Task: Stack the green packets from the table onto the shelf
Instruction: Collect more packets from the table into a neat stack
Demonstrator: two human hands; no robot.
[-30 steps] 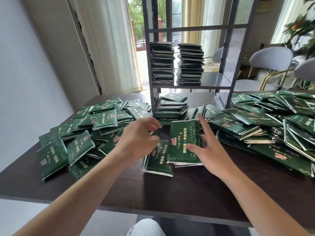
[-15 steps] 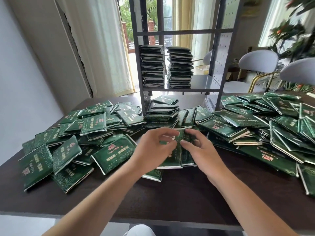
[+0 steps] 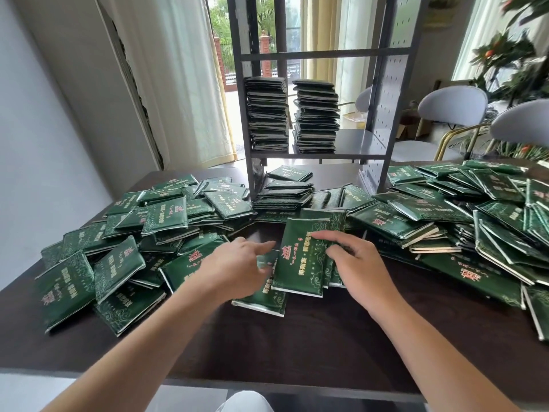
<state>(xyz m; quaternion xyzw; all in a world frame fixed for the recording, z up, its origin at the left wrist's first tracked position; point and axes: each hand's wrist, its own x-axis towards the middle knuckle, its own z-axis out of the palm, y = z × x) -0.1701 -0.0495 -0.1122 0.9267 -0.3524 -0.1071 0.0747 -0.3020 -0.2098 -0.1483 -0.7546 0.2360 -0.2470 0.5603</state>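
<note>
A: Which step do we judge to be in hand?

B: Gathering. We see a small bundle of flat green foil packets with gold lettering (image 3: 303,257) being squared up on the dark wooden table (image 3: 297,346), among many loose ones; 2 tall stacks (image 3: 292,114) already stand on the grey perforated metal shelf (image 3: 383,120) behind.

A: And the hands?

B: The right hand (image 3: 361,266) grips the bundle's right edge, fingers (image 3: 328,236) curled over the top face. The left hand (image 3: 234,263) is loosely spread, index finger extended toward the bundle's left edge; whether it touches, we cannot tell.

A: What does the next move call for?

B: Probably both hands closing on the bundle, then lifting it clear of the heap toward the shelf.
</note>
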